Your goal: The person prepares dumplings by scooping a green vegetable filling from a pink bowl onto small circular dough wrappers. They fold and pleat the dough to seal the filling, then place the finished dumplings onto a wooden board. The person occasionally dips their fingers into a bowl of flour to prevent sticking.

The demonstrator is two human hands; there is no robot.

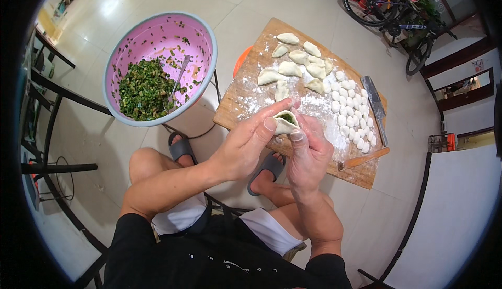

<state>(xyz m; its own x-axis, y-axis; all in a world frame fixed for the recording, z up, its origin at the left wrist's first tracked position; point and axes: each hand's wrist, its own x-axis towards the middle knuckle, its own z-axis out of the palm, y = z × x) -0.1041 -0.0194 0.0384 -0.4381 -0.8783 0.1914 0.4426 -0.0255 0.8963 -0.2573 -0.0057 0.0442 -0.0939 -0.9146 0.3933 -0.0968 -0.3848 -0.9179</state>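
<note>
While the dumpling (285,123) sits pinched between both hands above the near edge of the wooden board (235,106), its wrapper is partly folded, with green filling showing at the open top. The left hand (246,145) grips it with thumb and forefinger on the left seam; the right hand (308,150) cups it from the right, fingers dusted with flour. Judged light, soft and easily torn; hold it by the floured rim, not the filled belly. Finished dumplings (298,64) lie at the far end of the board, dough pieces (353,116) to the right, a knife (375,103) beyond. A pink bowl (201,35) of chopped greens (144,90) stands far left.
</note>
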